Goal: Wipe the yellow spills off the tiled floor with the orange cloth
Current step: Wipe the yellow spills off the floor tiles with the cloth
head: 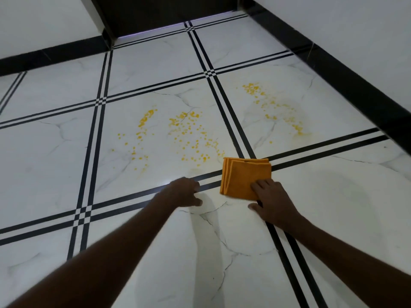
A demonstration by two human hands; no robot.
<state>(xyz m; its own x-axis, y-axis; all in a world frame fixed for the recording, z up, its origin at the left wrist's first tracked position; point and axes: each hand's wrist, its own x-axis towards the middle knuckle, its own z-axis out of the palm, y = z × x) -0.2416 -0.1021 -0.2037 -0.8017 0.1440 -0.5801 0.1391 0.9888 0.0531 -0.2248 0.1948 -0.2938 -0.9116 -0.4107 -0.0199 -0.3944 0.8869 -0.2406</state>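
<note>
Currently logged: my right hand (274, 202) lay flat on the near right corner of the folded orange cloth (244, 178), fingers straight over it and thumb on the tile beside it, nothing gripped. The cloth sat across a crossing of black lines on the tiled floor (55, 152). My left hand (185, 192) rested on the floor just left of it, fingers loosely curled, holding nothing. Yellow spills (189, 134) lay beyond the cloth, a second patch (271, 105) further right.

White marble-look floor tiles (55, 152) with black double lines meet black skirting (355, 85), pale walls (333, 23) and a dark door (160, 12).
</note>
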